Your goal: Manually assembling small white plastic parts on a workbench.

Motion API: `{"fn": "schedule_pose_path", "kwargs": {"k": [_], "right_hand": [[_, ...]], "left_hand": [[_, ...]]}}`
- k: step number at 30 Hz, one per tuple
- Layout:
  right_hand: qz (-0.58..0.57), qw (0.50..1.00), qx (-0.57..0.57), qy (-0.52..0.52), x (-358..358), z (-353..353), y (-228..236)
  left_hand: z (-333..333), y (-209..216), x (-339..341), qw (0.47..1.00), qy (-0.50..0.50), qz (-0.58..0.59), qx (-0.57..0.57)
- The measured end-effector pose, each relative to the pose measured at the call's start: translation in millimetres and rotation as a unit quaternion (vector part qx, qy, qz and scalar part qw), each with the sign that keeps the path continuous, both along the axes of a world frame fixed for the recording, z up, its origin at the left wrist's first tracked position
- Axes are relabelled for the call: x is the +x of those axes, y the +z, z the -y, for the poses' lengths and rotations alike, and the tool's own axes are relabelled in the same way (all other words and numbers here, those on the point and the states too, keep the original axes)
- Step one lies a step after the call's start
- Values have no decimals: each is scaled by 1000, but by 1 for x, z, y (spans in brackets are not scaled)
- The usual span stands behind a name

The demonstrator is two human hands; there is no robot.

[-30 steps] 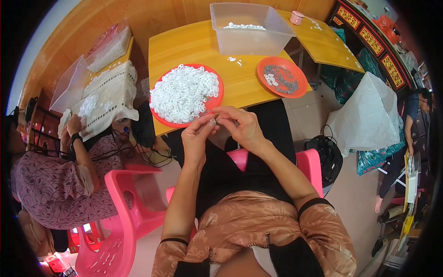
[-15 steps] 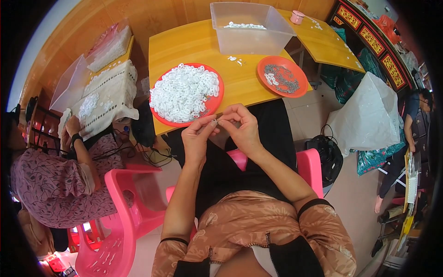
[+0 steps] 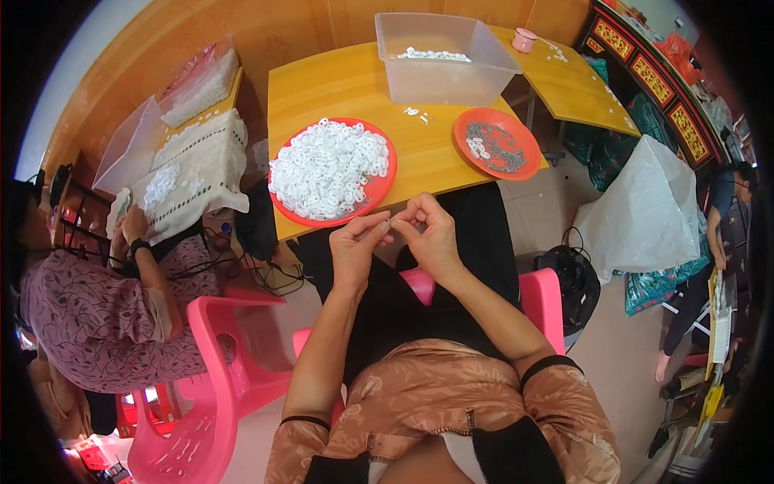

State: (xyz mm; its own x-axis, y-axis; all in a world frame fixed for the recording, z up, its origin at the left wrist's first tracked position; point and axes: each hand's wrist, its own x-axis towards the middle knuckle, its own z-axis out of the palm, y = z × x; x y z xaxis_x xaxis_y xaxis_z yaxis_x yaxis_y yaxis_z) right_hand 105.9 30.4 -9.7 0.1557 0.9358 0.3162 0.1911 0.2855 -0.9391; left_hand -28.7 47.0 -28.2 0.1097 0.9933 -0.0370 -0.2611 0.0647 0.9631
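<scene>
Printed marks on the glossy teal patterned bag (image 3: 661, 282) at right are too small to make out, and the gold patterns on the red-and-black carved wooden panels (image 3: 631, 43) look like ornament. The yellow wooden desk (image 3: 322, 89) carries a round red plastic plate (image 3: 390, 184) heaped with white oval plastic rings (image 3: 322, 173), its rim near the desk's left and front edges. An orange-red round plastic dish (image 3: 528, 137) of grey metal links and a few white rings sits near the right edge. Bare wood lies between the two, with small loose white pieces (image 3: 415, 114) just in front of a large clear plastic bin (image 3: 443, 89) at the back. Over the lap, just off the front edge, the left hand (image 3: 352, 250) and right hand (image 3: 435, 242) meet; in each, the grip is thumb and forefinger pinching one small light piece (image 3: 390, 220), its shape unclear. Since half a second ago the whole view has shifted slightly down and rightward, while plate, dish and bin keep their places on the desk.
</scene>
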Motion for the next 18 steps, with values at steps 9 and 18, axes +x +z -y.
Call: {"fn": "schedule_pose_path", "kwargs": {"k": [9, 18], "right_hand": [[58, 998, -4, 32, 8, -13, 4], [266, 959, 75, 55, 1, -114, 16]], "left_hand": [[-4, -2, -8, 998, -24, 43, -41], [-5, -1, -9, 994, -31, 89, -62]]}}
